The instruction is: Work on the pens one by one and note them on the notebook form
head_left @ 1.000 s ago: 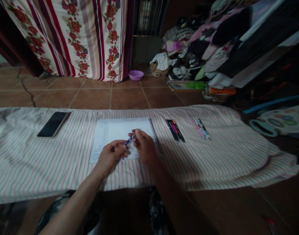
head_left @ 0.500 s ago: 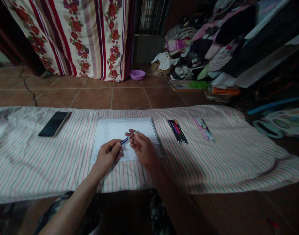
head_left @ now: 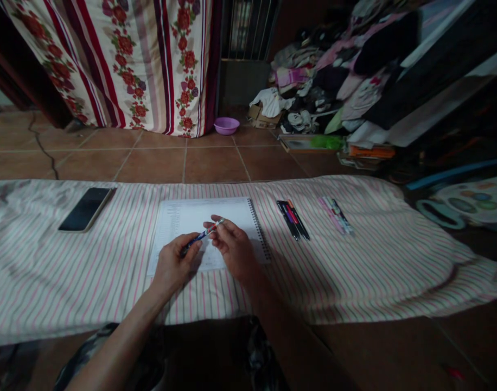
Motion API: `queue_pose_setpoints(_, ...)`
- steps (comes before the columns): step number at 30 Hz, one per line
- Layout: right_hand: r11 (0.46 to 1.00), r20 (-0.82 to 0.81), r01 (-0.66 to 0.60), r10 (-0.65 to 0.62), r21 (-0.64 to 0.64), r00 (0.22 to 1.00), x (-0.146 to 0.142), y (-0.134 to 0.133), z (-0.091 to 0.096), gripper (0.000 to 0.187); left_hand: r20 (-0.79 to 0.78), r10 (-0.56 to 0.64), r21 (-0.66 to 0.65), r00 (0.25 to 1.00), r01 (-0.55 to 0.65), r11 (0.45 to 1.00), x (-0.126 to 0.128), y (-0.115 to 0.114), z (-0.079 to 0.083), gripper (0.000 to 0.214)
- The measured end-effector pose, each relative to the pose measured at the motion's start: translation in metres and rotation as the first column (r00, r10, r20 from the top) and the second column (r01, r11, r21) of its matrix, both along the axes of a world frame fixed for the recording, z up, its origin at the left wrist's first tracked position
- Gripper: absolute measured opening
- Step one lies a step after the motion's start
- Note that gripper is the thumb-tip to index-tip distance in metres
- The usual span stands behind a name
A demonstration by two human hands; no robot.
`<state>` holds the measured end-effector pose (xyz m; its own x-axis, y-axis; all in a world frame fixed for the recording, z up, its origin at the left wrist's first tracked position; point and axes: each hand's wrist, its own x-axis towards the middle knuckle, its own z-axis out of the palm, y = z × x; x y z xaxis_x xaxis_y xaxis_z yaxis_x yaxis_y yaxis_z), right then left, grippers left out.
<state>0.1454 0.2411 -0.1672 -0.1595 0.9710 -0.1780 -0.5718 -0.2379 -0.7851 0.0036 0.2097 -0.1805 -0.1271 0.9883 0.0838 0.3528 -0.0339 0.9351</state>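
Observation:
A slim blue pen (head_left: 198, 237) with a red-and-white upper end is held at a slant above the notebook. My left hand (head_left: 176, 262) is closed round its blue lower part. At the upper end, the thumb and fingertips of my right hand (head_left: 233, 245) pinch the pen, the other fingers loosely curled. Beneath both hands lies a spiral-bound notebook (head_left: 208, 207), open on a pale page with faint printing along its left side and its wire binding on the right. My hands hide the lower middle of the page.
Black pens (head_left: 293, 220) with coloured parts lie right of the notebook, and pastel pens (head_left: 336, 215) lie farther right. A phone (head_left: 85, 209) rests at the left on the striped cloth (head_left: 122, 271). Beyond are a purple basin (head_left: 226, 126) and heaped clothes (head_left: 325, 81).
The view has shifted slightly. Both hands still hold the pen, which has tilted a little, and the fingers of my right hand have moved slightly at its upper end.

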Motion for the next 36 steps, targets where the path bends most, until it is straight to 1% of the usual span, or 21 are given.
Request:
queue_pose_setpoints(3,0.999,0.004,0.044,-0.044,-0.032,0.999,0.0001,0.0007,-0.0002,0.023,-0.020,0.018,0.038,1.000,-0.018,0.999,0.0013,0.0001,0.0021,0.022)
queue_pose_setpoints(5,0.996,0.009,0.075,-0.075,-0.050,0.997,0.0000,0.0012,-0.0004,0.021,-0.060,0.028,0.067,0.998,-0.024,0.998,0.0022,0.0000,0.0021,0.021)
queue_pose_setpoints(8,0.992,0.026,0.109,-0.108,-0.066,0.994,-0.0004,0.0016,-0.0014,0.021,-0.209,0.025,0.113,0.978,-0.001,0.994,0.0033,-0.0011,0.0019,0.023)
queue_pose_setpoints(12,0.987,0.049,0.140,-0.137,-0.079,0.989,-0.0001,0.0015,-0.0031,0.020,-0.461,0.016,0.134,0.887,0.052,0.990,0.0051,-0.0033,0.0036,0.029)
queue_pose_setpoints(16,0.986,0.091,0.154,-0.148,-0.063,0.985,0.0024,0.0017,-0.0031,0.019,-0.574,0.020,0.131,0.819,0.068,0.989,0.0060,-0.0047,0.0042,0.033)
queue_pose_setpoints(21,0.988,0.152,0.152,-0.145,-0.034,0.978,0.0048,0.0012,-0.0009,0.019,-0.620,0.043,0.145,0.783,0.060,0.988,0.0062,-0.0054,0.0036,0.035)
queue_pose_setpoints(24,0.989,0.154,0.146,-0.141,-0.024,0.978,0.0047,0.0000,0.0020,0.018,-0.637,0.049,0.143,0.770,0.055,0.988,0.0069,-0.0056,0.0042,0.035)
queue_pose_setpoints(29,0.991,0.084,0.129,-0.126,-0.020,0.988,0.0041,-0.0008,0.0049,0.019,-0.619,0.018,0.123,0.785,0.075,0.990,0.0078,-0.0054,0.0043,0.035)
queue_pose_setpoints(36,0.995,-0.052,0.065,-0.069,-0.078,0.996,0.0049,0.0001,0.0024,0.024,-0.603,0.023,0.122,0.797,0.064,0.991,0.0073,-0.0053,0.0058,0.033)
